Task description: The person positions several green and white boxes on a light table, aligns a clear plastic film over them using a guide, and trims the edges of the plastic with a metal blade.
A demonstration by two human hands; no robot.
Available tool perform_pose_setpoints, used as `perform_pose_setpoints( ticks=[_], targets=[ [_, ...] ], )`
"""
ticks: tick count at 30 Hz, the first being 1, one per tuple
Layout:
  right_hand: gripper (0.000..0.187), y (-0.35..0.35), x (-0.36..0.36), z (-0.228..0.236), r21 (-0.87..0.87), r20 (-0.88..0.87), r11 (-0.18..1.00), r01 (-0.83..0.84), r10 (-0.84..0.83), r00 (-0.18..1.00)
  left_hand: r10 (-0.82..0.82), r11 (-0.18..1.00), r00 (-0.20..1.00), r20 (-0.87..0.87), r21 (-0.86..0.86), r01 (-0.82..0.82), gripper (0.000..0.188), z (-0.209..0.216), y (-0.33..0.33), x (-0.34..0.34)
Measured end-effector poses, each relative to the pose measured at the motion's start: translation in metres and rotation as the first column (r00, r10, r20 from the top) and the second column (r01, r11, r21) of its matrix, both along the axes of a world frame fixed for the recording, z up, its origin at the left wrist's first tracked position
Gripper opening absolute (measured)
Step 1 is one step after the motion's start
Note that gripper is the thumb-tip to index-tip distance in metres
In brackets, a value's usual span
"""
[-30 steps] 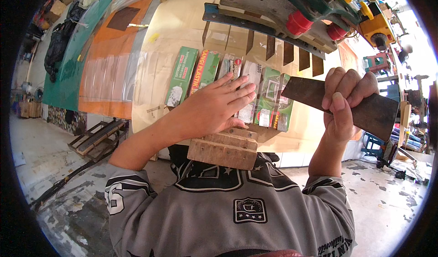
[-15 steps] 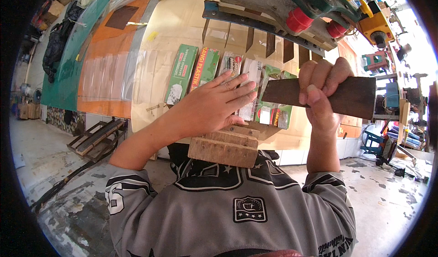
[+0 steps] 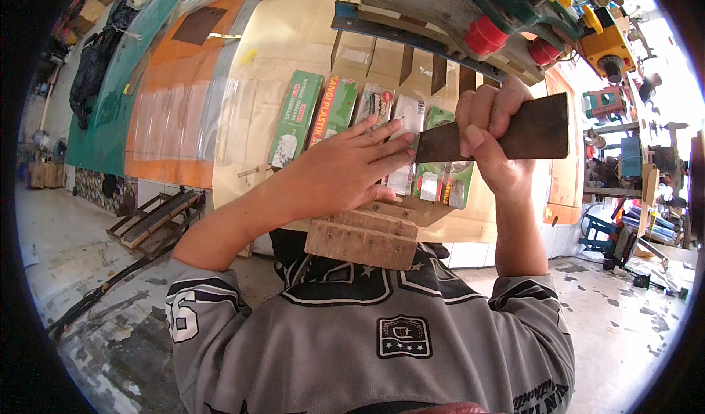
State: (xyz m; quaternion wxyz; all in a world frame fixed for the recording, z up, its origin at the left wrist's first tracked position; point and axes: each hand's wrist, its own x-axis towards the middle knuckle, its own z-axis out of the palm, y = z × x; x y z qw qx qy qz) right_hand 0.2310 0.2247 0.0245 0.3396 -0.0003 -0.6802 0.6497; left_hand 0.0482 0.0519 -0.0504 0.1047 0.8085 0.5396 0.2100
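Note:
My left hand (image 3: 360, 163) lies flat, its outstretched fingers resting over a row of printed packages. Among these are a green package (image 3: 295, 116), a red and green package (image 3: 336, 105) and, farther right, a green one (image 3: 457, 175). My right hand (image 3: 498, 131) grips a dark, tapered flat metal plate (image 3: 542, 129), thumb on the near face and fingers wrapped over the top edge. Its narrow end points left, close to my left fingertips; I cannot tell whether they touch. The plate's wide right edge looks finely toothed.
A wooden block (image 3: 361, 242) juts from the bench's near edge, against my shirt. Beyond the packages runs a long metal bar (image 3: 396, 33) beneath a green machine with red knobs (image 3: 485, 35). An orange board (image 3: 169, 120) lies left. Cluttered shelving (image 3: 624, 149) stands right.
My right hand has moved a little left and away from me, tilting the plate so its wide end sits higher. The left hand has stayed nearly still.

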Motion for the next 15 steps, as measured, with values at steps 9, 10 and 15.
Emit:
perform_pose_setpoints(
  ticks=[9,10,15],
  targets=[
    [0.035,0.0031,-0.0031,-0.0089,0.02,0.025,0.999,-0.044,0.043,0.999,-0.003,1.0,1.0,-0.002,-0.008,0.003,0.073,-0.0003,0.0012,0.0003],
    [0.035,0.0024,-0.0034,-0.0089,0.022,0.028,0.999,-0.044,0.043,0.999,-0.003,1.0,1.0,-0.002,-0.009,0.003,0.072,0.0,0.0011,0.0],
    [0.031,-0.0031,-0.003,-0.0023,-0.03,0.085,0.999,-0.021,0.024,0.996,-0.005,1.0,1.0,-0.001,0.001,0.005,0.072,0.0024,0.0014,-0.0009]
  ],
)
